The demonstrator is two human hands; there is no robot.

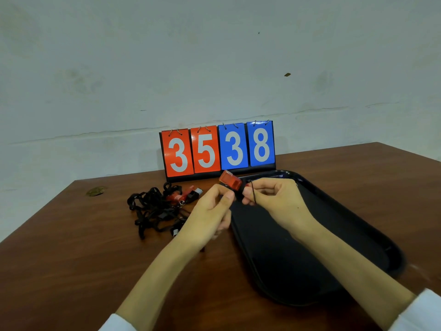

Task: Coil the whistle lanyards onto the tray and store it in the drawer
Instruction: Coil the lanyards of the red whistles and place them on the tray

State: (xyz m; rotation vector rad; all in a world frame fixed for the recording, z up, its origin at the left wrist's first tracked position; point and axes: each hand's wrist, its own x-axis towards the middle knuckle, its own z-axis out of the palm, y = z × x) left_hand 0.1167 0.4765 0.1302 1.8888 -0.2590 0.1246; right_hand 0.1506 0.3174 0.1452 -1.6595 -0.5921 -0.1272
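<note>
White sleeves (420, 311) are framing the bottom edge, forearms reaching over the table (71, 259). Left hand (210, 211) is pinching the dark end under the red whistle (230, 180). Right hand (274, 194) is pinching its thin black cord (253, 193), probably keeping it taut for winding. Both are working above the black tray (358, 235), so the coil can drop straight in. Tangled lanyards (152, 209) are waiting just left, before the scoreboard (217, 149). Drawer: not in view.
</note>
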